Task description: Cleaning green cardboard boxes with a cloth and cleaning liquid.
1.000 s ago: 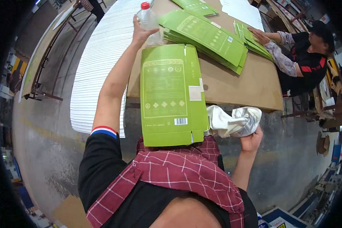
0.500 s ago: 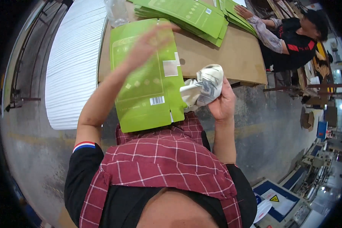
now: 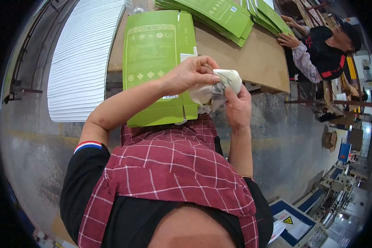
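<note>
Both my hands are on a crumpled white cloth with dark streaks and smudges. My left hand reaches across a flat green carton blank and pinches the cloth's upper left part. From the right, my right hand grips the cloth, thumb on top; some of its fingers are hidden behind the cloth. The blank lies printed side up, its near end hanging over the table edge above my lap. My left forearm hides part of its lower half.
A tall stack of white sheets stands at left. On the brown table surface, a pile of green blanks lies at the back, beside another green stack where a co-worker's hands rest. Machinery stands at lower right.
My left hand has come from above the green blank over to the cloth and taken hold of it. The cloth now looks more bunched. The co-worker's hands have shifted on the far stack.
</note>
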The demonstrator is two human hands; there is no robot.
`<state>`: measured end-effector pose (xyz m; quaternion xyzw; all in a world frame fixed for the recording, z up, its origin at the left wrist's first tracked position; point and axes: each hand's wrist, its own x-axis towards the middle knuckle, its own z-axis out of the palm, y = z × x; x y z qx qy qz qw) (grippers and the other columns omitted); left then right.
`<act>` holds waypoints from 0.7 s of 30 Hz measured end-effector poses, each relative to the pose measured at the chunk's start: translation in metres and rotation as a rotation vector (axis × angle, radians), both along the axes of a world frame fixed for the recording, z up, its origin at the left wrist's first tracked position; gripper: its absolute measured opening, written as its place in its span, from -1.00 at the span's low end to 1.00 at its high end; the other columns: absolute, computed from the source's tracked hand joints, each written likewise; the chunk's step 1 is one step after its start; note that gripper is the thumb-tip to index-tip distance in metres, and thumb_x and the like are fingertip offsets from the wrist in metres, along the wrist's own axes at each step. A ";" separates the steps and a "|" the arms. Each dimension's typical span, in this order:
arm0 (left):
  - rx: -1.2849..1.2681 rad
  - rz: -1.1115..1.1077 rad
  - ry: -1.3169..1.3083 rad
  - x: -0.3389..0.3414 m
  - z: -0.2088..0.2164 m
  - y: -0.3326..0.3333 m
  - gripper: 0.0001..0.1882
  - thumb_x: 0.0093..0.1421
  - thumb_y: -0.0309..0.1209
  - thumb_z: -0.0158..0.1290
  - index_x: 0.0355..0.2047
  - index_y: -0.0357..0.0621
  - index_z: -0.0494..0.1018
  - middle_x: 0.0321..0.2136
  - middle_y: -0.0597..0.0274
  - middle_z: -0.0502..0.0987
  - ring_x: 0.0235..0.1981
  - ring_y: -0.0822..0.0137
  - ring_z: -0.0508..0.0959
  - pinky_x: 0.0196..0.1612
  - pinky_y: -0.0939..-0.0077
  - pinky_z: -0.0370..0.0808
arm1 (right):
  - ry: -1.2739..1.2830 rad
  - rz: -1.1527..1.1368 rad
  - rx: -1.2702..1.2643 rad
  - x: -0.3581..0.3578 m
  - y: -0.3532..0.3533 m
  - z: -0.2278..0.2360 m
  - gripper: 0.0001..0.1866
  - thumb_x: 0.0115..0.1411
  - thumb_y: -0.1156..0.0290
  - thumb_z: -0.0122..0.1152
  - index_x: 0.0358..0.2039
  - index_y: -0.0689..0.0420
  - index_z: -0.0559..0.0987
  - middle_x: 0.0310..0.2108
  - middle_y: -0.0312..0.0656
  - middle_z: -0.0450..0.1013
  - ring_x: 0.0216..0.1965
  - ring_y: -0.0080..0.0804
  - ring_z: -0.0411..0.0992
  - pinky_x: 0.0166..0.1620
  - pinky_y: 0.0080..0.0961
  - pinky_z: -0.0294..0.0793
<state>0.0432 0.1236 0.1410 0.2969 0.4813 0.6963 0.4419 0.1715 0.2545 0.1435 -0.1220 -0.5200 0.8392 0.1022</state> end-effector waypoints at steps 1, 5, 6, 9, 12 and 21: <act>0.000 -0.028 -0.154 0.006 -0.001 -0.001 -0.81 0.07 -0.41 0.06 -0.32 -0.22 0.39 -0.48 0.34 0.47 -0.45 0.58 0.44 -0.37 0.68 0.40 | 0.106 -0.061 0.185 -0.001 0.000 -0.002 -0.64 0.03 0.43 0.18 -0.16 0.31 0.40 -0.16 -0.18 0.36 -0.14 -0.51 0.32 -0.10 -0.61 0.30; -0.016 -0.104 -0.546 0.024 -0.013 0.008 -0.86 0.08 -0.43 0.05 -0.36 -0.17 0.38 -0.47 0.33 0.46 -0.47 0.56 0.46 -0.40 0.69 0.41 | 0.296 0.000 0.048 -0.011 0.007 -0.005 -0.64 0.05 0.36 0.17 -0.19 0.31 0.43 -0.17 -0.15 0.38 -0.16 -0.45 0.35 -0.09 -0.50 0.33; 0.037 -0.110 -0.593 0.026 -0.019 0.008 -0.85 0.09 -0.40 0.04 -0.34 -0.16 0.39 -0.45 0.32 0.47 -0.43 0.54 0.46 -0.35 0.67 0.41 | 0.273 -0.044 -0.011 -0.018 0.001 -0.005 -0.72 0.09 0.32 0.11 -0.27 0.28 0.45 -0.27 -0.18 0.40 -0.24 -0.44 0.38 -0.15 -0.46 0.39; -0.094 0.128 0.351 -0.017 -0.027 -0.003 -0.78 0.09 -0.33 0.03 -0.29 -0.16 0.40 -0.43 0.29 0.48 -0.37 0.42 0.48 -0.29 0.58 0.41 | 0.205 -0.197 -0.110 -0.040 0.016 -0.004 -0.75 0.16 0.28 0.01 -0.25 0.18 0.37 -0.37 -0.18 0.39 -0.44 -0.45 0.39 -0.18 -0.43 0.41; -0.637 0.650 1.309 -0.080 -0.053 -0.034 -0.67 0.11 -0.17 -0.07 -0.19 -0.09 0.38 -0.22 0.20 0.40 -0.12 0.24 0.38 -0.07 0.28 0.27 | 0.026 -0.201 0.594 -0.079 0.012 0.005 -0.79 0.20 0.29 -0.08 -0.37 0.19 0.38 -0.51 -0.20 0.36 -0.54 -0.43 0.37 -0.38 -0.39 0.43; -0.812 0.776 1.497 -0.104 -0.130 -0.045 -0.69 0.11 -0.18 -0.11 -0.17 -0.01 0.35 -0.12 0.18 0.33 0.00 0.25 0.26 0.04 0.10 0.09 | -0.112 0.595 1.715 -0.092 -0.048 -0.069 -0.85 0.09 0.36 -0.04 -0.34 0.12 0.39 -0.42 0.02 0.33 -0.52 0.00 0.39 -0.46 -0.17 0.40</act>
